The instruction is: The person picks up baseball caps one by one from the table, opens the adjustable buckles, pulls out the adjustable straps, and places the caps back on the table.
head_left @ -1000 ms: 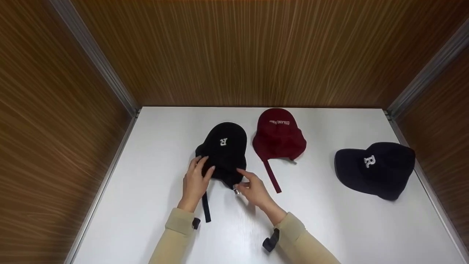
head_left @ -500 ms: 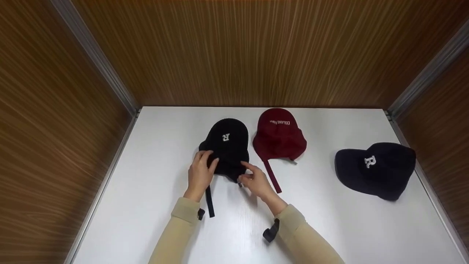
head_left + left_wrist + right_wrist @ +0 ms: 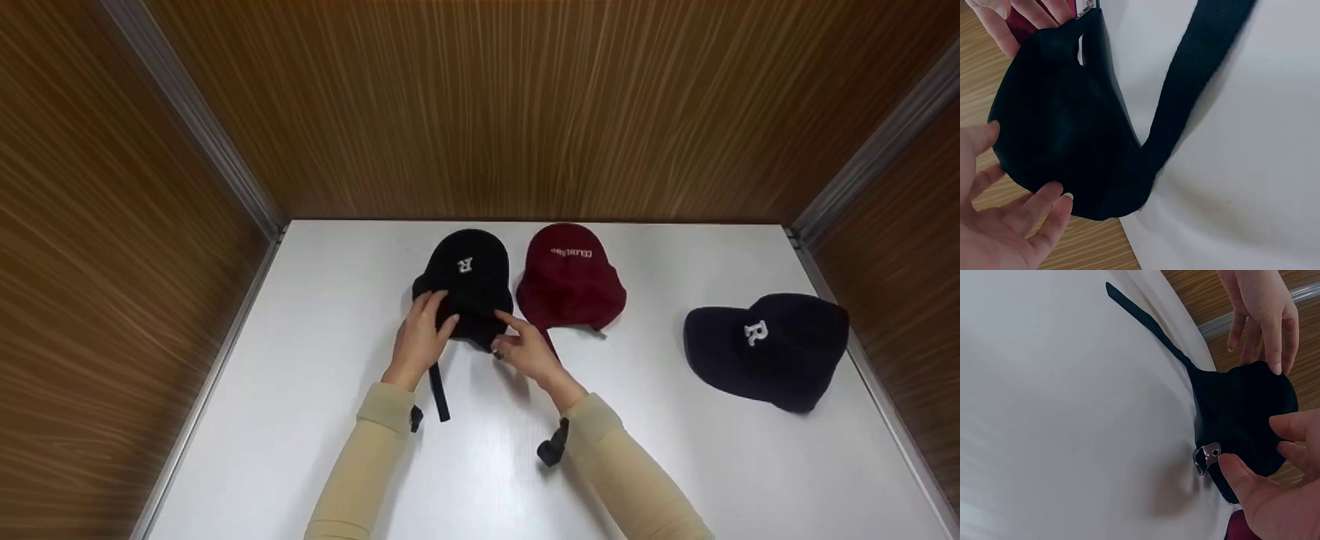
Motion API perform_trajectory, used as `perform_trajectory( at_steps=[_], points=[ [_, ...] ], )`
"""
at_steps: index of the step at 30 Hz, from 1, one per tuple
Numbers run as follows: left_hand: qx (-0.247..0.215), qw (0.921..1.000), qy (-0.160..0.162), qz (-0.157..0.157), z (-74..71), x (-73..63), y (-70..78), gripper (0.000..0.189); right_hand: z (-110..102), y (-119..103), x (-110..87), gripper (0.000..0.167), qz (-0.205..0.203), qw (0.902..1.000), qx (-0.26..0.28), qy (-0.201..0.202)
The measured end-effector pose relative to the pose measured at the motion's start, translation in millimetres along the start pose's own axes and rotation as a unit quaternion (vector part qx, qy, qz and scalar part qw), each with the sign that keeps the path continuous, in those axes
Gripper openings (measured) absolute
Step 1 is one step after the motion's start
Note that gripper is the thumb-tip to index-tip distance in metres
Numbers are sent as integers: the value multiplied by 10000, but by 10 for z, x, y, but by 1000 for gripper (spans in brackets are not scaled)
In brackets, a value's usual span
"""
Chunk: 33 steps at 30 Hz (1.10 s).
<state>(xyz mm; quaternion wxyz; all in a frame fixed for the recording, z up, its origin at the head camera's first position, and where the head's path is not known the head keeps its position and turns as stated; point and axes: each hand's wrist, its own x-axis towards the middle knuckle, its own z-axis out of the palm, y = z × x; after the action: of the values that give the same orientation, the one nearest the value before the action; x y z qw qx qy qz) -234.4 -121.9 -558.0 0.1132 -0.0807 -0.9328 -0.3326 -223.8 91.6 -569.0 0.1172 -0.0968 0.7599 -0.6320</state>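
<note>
A black baseball cap (image 3: pixel 472 251) with a white letter R lies on the white table, brim toward the back wall. Its loose strap (image 3: pixel 439 394) trails toward the front. My left hand (image 3: pixel 421 337) holds the left side of the crown between thumb and fingers. On the other side, my right hand (image 3: pixel 529 351) grips the crown's edge, its thumb beside the metal buckle (image 3: pixel 1207 455) in the right wrist view. Just right of the black cap sits a dark red cap (image 3: pixel 570 289) with white lettering; my right hand covers part of its strap.
A navy cap (image 3: pixel 769 349) with a white R lies at the right, brim to the left. Wood-grain panels (image 3: pixel 525 112) wall the table (image 3: pixel 487 480) at the back and both sides, joined by metal corner strips.
Both hands have slid the black cap toward the back and slightly right, up beside the red cap. The red and navy caps stay in place.
</note>
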Motion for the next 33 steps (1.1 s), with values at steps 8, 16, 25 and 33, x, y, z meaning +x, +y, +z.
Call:
perform_trajectory(
  at_steps=[8, 16, 25, 33],
  points=[
    [187, 9993, -331, 19, -12, 143, 4, 52, -45, 71, 193, 58, 91, 9994, -129, 306],
    [500, 9950, -854, -126, -22, 238, -16, 62, -71, 76, 263, 58, 114, 9988, -440, 170],
    [517, 9944, -900, -172, -6, 251, -61, 65, -96, 114, 263, 58, 64, 9982, -583, 96],
    [343, 9970, -691, -69, -40, 189, -81, 59, -199, 144, 202, 48, -266, 9945, -983, 239]
  ],
)
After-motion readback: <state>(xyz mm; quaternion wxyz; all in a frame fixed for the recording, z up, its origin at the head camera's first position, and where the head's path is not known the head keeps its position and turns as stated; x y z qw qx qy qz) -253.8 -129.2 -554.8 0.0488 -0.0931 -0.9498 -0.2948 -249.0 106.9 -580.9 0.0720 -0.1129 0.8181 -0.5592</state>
